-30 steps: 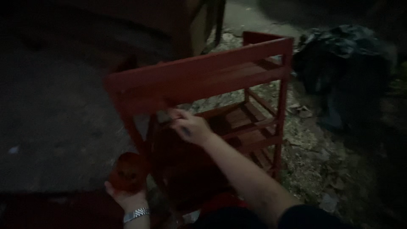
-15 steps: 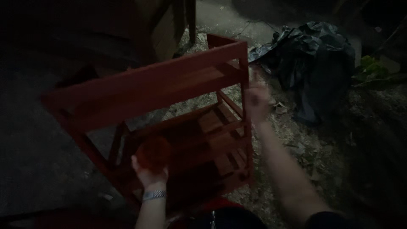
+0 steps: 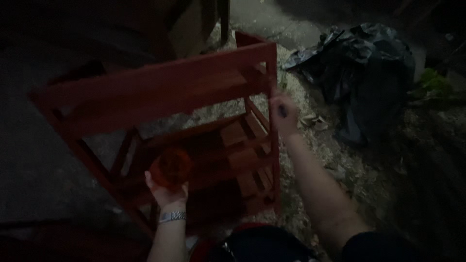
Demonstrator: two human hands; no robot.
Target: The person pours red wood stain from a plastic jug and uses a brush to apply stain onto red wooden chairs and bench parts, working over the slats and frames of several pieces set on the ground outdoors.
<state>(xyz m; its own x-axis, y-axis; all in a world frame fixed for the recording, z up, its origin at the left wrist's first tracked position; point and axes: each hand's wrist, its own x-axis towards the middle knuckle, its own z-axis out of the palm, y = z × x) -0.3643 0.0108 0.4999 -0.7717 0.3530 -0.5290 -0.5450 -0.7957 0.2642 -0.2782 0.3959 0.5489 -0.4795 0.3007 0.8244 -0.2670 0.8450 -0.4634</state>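
The person's left hand [image 3: 167, 191] is raised palm-up in front of them, forearm coming straight up from the bottom of the view, a metal-link watch [image 3: 172, 216] on the wrist. Its grip is cupped under a round reddish-orange object [image 3: 171, 168], fingers curled around the lower half so the thing sits in the palm; it looks smooth and ball-like, though the light is too dim to tell what it is made of.

The right hand [image 3: 283, 115] is stretched farther out, the bare forearm running diagonally from the lower right. It is closed into a loose fist right at the front upright post of a red wooden rack [image 3: 160, 90], level with the middle shelf. Something small and dark shows between the fingers, but blur hides whether the grip pinches it or presses on the post itself.

The rack is painted a flat red, built of straight boards and square posts, with a broad top board tilted toward the viewer and slatted shelves below. The round object hangs in front of the rack's lower left part, well apart from the right hand.

The ground [image 3: 310, 160] is rough, strewn with pale chips or gravel. A crumpled dark plastic bag [image 3: 361, 73] lies just beyond the right hand, glossy and wrinkled.
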